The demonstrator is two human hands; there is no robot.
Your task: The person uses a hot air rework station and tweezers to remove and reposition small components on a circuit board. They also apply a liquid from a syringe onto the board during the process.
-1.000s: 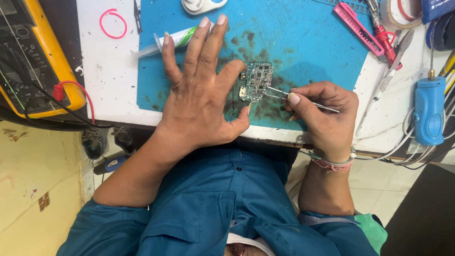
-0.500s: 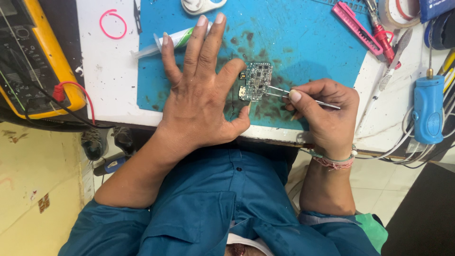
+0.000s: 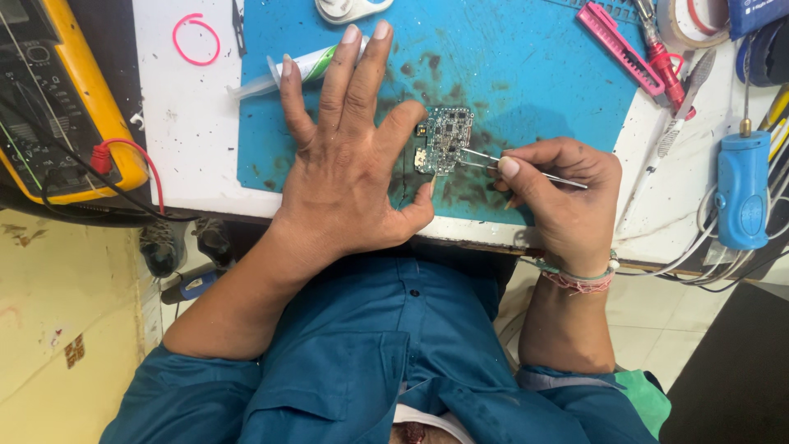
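Observation:
A small green circuit board (image 3: 448, 138) lies on a stained blue work mat (image 3: 526, 74). My left hand (image 3: 349, 164) rests flat on the mat, fingers spread, with the index fingertip and thumb against the board's left edge. My right hand (image 3: 559, 193) pinches metal tweezers (image 3: 526, 170) whose tips touch the board's right side. A syringe with a green label (image 3: 296, 70) lies under my left fingertips.
A yellow multimeter (image 3: 57, 99) with a red lead sits at the left. A pink rubber ring (image 3: 196, 37) lies on the white table. A pink tool (image 3: 620, 37), red-handled cutters (image 3: 662, 62), tape and a blue device (image 3: 742, 189) crowd the right side.
Both hands hold nearly the same pose; the tweezers have shifted only slightly at the board's right edge.

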